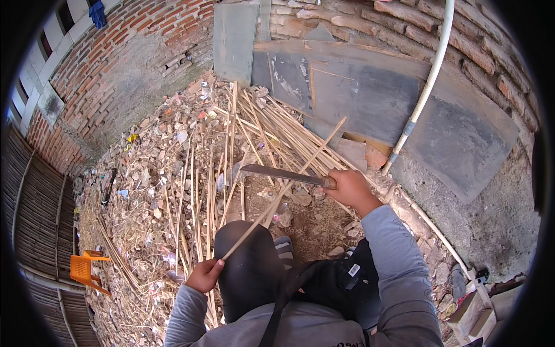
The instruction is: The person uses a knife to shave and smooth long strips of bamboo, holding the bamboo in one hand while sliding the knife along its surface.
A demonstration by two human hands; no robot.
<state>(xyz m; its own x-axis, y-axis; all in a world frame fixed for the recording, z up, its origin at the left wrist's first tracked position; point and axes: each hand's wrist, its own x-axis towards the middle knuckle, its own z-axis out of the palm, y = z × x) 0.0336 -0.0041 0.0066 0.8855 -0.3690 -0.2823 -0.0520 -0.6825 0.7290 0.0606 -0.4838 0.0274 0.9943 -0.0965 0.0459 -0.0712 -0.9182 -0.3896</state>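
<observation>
My left hand (204, 276) is closed on the near end of a long, thin bamboo strip (254, 225), which slants up and to the right over my knee. My right hand (350, 189) is wrapped round the wooden handle of a machete (280, 172). Its dark blade points left and crosses the strip; whether it touches the strip I cannot tell. Beyond my hands, a pile of bamboo strips (289, 130) fans out over the rubble. More loose strips (199, 214) lie to the left of my knee.
Stony rubble (144, 191) with litter covers the ground. An orange plastic chair (87, 268) lies at the left by a bamboo-slat wall (37, 196). Grey panels (364, 87) lean on the brick wall behind. A white pipe (430, 75) rises at the right.
</observation>
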